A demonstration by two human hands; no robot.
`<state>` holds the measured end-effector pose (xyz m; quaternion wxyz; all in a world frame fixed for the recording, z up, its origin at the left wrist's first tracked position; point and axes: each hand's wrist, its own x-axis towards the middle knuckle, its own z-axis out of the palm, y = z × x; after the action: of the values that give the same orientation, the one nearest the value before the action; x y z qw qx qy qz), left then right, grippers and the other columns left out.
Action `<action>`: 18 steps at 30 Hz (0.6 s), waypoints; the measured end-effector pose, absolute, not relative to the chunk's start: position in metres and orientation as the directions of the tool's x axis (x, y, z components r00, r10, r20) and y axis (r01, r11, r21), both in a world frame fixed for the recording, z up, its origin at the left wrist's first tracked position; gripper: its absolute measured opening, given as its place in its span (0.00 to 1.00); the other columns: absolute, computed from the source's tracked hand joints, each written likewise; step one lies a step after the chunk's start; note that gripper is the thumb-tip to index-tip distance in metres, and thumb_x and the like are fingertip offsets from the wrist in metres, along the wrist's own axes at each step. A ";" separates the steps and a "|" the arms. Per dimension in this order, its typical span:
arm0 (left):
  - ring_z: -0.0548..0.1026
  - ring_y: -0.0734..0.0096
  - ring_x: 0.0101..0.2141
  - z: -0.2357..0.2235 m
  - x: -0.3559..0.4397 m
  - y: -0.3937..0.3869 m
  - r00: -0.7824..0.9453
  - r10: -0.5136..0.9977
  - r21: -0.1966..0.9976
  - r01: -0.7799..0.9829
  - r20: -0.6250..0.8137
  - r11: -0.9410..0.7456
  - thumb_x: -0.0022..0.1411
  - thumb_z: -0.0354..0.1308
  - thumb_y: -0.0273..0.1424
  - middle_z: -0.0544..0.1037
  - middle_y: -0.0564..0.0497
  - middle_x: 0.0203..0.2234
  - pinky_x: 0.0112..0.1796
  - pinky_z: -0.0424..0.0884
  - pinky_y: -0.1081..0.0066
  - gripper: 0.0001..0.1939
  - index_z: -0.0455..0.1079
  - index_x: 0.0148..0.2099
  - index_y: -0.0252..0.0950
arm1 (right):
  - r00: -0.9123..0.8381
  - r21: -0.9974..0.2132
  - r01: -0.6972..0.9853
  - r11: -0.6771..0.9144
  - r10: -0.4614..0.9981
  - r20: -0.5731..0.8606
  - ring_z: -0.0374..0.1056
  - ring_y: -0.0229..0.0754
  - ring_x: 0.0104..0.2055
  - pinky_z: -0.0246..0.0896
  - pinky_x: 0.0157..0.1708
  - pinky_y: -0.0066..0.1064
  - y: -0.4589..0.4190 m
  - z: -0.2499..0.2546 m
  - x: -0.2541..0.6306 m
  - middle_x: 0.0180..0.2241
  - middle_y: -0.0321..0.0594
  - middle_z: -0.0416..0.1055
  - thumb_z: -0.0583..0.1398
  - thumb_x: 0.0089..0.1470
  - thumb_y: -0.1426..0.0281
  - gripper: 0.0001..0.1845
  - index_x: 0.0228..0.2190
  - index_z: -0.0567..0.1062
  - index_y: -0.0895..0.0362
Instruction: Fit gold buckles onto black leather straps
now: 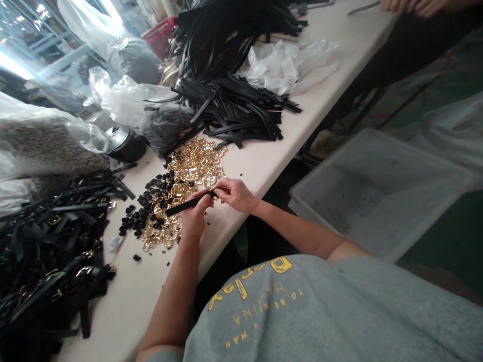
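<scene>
A short black strap (184, 205) lies across my left hand (195, 213), whose thumb and fingers are closed on it. My right hand (236, 194) pinches the strap's far end, where a bit of gold metal shows between the fingers; its exact shape is hidden. Just beyond and under my hands spreads a pile of gold buckles (196, 160) on the table. Small black loops (139, 217) lie heaped along the pile's left side, some of them mixed in with the buckles.
Black straps with gold buckles (53, 241) fill the table's left side. Plain black straps (241, 108) lie beyond the buckles, near a clear plastic bag (277, 65). A dark tin (126, 143) stands at left. An empty-looking bin (377, 186) sits right. Another person's hands (418, 6) show top right.
</scene>
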<state>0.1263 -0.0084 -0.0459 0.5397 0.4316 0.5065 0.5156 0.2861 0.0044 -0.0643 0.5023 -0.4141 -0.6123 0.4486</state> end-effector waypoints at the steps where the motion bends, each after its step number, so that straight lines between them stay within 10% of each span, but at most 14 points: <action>1: 0.75 0.74 0.26 -0.048 0.127 -0.008 -0.052 0.994 0.991 -0.102 -0.091 0.085 0.47 0.71 0.37 0.79 0.51 0.27 0.31 0.71 0.73 0.18 0.78 0.40 0.35 | -0.144 -0.964 0.065 0.259 0.958 0.247 0.69 0.33 0.24 0.64 0.27 0.24 0.004 -0.065 0.286 0.25 0.34 0.71 0.58 0.57 0.70 0.06 0.33 0.73 0.60; 18: 0.75 0.66 0.30 -0.043 0.121 -0.013 0.038 0.977 0.945 0.249 0.210 -0.213 0.55 0.68 0.39 0.79 0.53 0.31 0.35 0.74 0.64 0.08 0.80 0.39 0.48 | -0.216 -0.975 0.054 0.214 0.956 0.198 0.67 0.34 0.24 0.64 0.25 0.25 0.001 -0.066 0.286 0.25 0.33 0.70 0.59 0.56 0.69 0.04 0.30 0.73 0.57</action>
<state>0.1212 -0.0129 -0.0433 0.3789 0.6129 0.5000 0.4804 0.2861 0.0006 -0.0660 0.4744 -0.4086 -0.6182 0.4752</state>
